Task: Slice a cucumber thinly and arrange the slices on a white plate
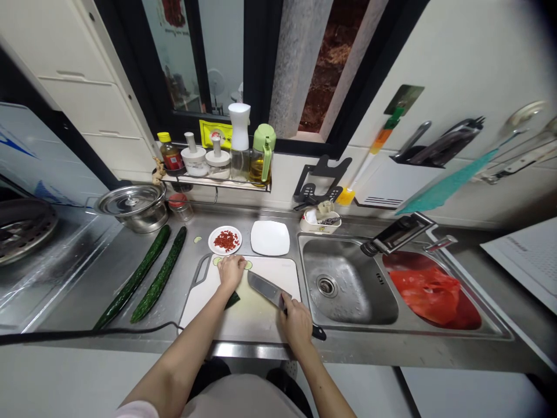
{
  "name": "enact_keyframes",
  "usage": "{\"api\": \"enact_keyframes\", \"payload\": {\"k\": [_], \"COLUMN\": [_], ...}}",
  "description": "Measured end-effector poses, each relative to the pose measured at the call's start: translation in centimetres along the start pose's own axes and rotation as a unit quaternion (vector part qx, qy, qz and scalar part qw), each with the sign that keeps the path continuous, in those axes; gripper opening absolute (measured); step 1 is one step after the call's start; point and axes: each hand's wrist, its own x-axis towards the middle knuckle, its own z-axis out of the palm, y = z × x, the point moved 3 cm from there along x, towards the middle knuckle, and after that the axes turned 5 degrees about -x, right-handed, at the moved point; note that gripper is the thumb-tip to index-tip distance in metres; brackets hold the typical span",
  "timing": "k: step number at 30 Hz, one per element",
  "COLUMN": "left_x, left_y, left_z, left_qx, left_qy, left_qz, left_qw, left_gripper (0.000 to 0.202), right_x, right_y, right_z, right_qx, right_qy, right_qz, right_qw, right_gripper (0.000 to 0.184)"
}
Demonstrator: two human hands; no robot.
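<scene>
right hand (297, 325) wrapped round a knife (266, 289) — likely weighty, safest by its handle (319, 332); left hand (232, 271) curled beside likely slippery cucumber slices (248, 265) — hold unclear.

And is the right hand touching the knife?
Touching. The head view shows the right hand gripping the knife, the end of its black handle sticking out past the hand.

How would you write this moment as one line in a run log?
Left hand: by slices, far edge of board | Right hand: grips knife, blade over board | Cucumbers: two, left of board
</scene>
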Motion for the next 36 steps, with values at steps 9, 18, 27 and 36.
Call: {"api": "enact_keyframes", "payload": {"k": [9, 18, 27, 36], "left_x": [-5.9, -8.5, -4.4, 0.7], "left_y": [-3.4, -4.3, -9.1, -14.0], "left_z": [-3.3, -3.1, -6.0, -8.4], "left_qx": [-0.022, -0.03, -0.063, 0.05], "left_qy": [-0.138, -0.184, -0.024, 0.06], "left_qz": [0.042, 0.043, -0.069, -0.164], "left_qw": [0.989, 0.982, 0.995, 0.983], "left_gripper": [0.038, 0.044, 0.048, 0.05], "right_x": [0.2, 1.3, 1.5, 1.2], "right_y": [1.1, -0.1, -0.3, 0.4], "right_z": [0.8, 0.9, 1.1, 1.5], "right_qx": [0.039, 0.053, 0.069, 0.077], "right_qy": [0.015, 0.012, 0.012, 0.017], "right_qz": [0.003, -0.011, -0.008, 0.007], "right_qw": [0.999, 0.998, 0.997, 0.997], "right_gripper": [0.047, 0.047, 0.046, 0.046]}}
